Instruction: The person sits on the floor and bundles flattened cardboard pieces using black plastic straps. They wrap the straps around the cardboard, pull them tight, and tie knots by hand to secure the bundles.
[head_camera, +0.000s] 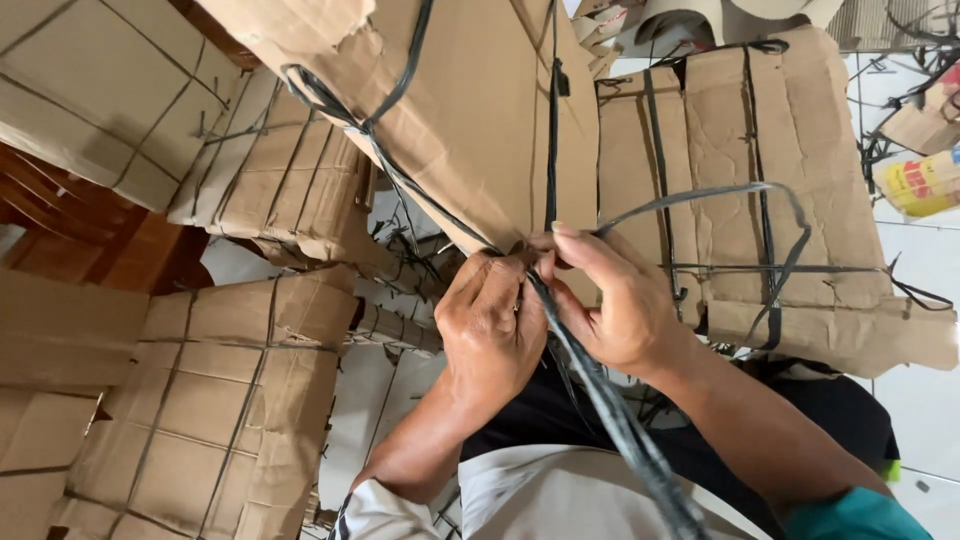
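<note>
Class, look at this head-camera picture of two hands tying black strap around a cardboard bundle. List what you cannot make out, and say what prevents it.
Head view:
- The knot: hidden between the left hand and right hand.
- The strap: its lower end is blurred and cut off by the bottom edge.
- The bundle: its top is cut off by the upper edge, so its full size is unknown.
- The yellow package: cut off by the right edge, too small to identify.

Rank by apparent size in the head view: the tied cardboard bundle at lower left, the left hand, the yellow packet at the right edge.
1. Tied cardboard bundle, largest.
2. Left hand, though it is nearer the camera, which inflates it.
3. Yellow packet, smallest; farther off and cut by the frame edge.
</note>
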